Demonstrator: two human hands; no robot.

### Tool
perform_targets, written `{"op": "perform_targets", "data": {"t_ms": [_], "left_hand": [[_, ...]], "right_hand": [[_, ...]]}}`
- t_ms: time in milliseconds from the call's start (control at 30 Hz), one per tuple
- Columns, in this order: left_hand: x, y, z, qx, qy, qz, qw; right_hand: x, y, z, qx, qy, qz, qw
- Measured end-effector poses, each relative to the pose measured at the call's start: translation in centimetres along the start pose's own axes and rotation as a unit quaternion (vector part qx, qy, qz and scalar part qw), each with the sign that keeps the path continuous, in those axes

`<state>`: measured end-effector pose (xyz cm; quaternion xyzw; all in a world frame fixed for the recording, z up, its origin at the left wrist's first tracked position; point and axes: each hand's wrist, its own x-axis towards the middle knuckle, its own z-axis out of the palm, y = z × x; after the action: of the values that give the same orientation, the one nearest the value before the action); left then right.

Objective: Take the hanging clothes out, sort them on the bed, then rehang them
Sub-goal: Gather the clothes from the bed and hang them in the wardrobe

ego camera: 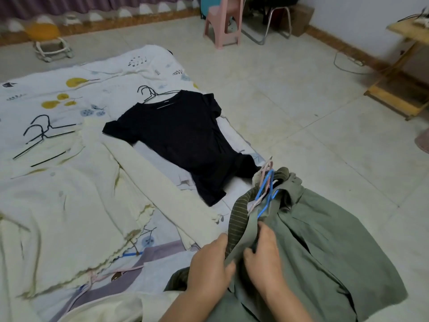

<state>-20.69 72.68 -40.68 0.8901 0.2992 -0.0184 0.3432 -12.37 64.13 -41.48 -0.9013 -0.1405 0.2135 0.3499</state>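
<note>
Clothes on hangers fill the near right: a sage-green cotton garment (325,240) bunched with an olive striped garment (238,217), both on blue and pink plastic hangers (264,189). The left hand (209,266) pinches the green fabric's edge, and the right hand (262,254) grips a fold just beside it. Left of them, a cream long-sleeved knit top (76,210) lies spread on the printed white bedsheet (97,73). Farther off, a black short-sleeved T-shirt (178,140) lies flat, touching the cream sleeve, with black wire hangers (39,133) well to its left. Beyond the bed stands a pink plastic chair (224,22) on the pale tiled floor (290,89).
</note>
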Motion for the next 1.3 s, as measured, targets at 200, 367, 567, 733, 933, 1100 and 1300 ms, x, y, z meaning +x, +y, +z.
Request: {"op": "perform_targets", "data": {"t_ms": [200, 367, 567, 733, 933, 1100, 1300], "left_hand": [[-1.7, 0.5, -2.3, -0.032, 0.021, 0.023, 0.999], [-3.4, 1.1, -4.2, -0.054, 0.036, 0.06, 0.996], [-4.1, 0.2, -5.1, -0.061, 0.032, 0.048, 0.996], [-4.3, -0.7, -5.7, -0.067, 0.01, 0.081, 0.994], [-4.5, -1.1, -5.1, -0.046, 0.023, 0.106, 0.993], [-4.4, -1.9, -5.2, -0.064, 0.032, 0.053, 0.996], [-5.5, -8.0, -7.4, 0.043, 0.013, -0.03, 0.999]], "right_hand": [[1.6, -3.0, -6.4, -0.101, 0.138, -0.054, 0.984], [5.4, -5.6, -10.0, -0.245, 0.04, -0.182, 0.951], [6.9, -7.3, -11.7, -0.293, -0.003, -0.309, 0.905], [6.0, -7.5, -11.5, -0.362, -0.018, -0.278, 0.889], [6.6, -8.1, -11.5, -0.363, -0.114, -0.237, 0.894], [6.6, -7.6, -11.3, -0.433, -0.093, -0.232, 0.866], [5.4, -8.3, -12.8, -0.437, -0.04, -0.26, 0.86]]}}
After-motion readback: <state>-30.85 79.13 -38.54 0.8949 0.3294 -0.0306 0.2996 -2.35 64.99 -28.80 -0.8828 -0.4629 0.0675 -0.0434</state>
